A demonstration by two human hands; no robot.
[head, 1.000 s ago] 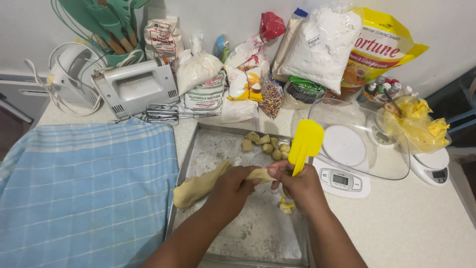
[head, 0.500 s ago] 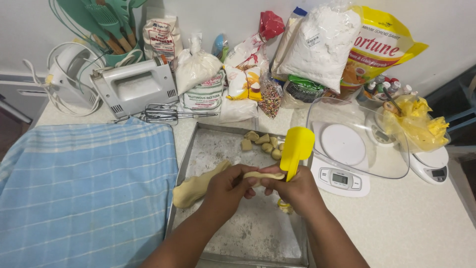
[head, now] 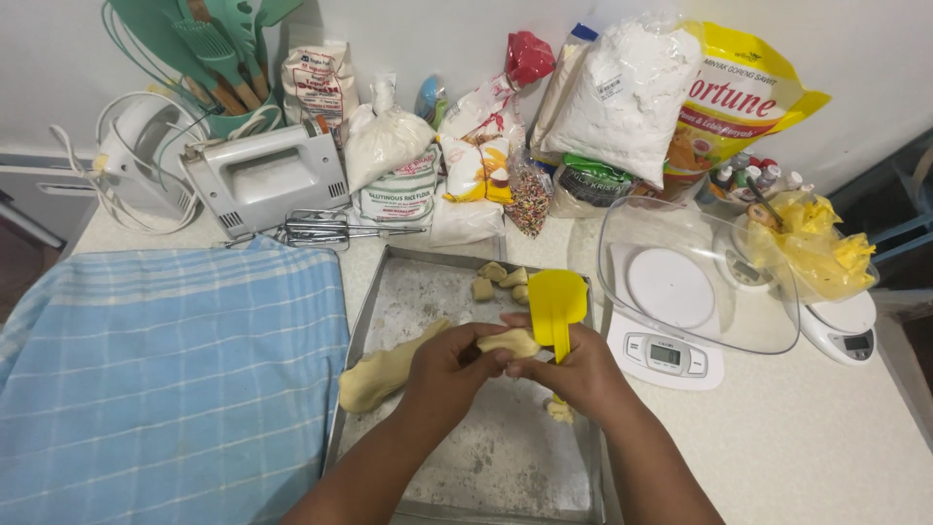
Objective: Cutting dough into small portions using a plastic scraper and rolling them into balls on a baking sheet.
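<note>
Dough piece over floured tray, pinched between my left hand and right hand fingers; right also grips yellow scraper. Dough log lies left.

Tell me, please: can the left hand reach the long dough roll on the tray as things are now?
Probably yes. The left hand is right beside the long dough roll on the floured metal tray, and nothing lies between them. However, its fingers are busy with a small dough piece.
</note>
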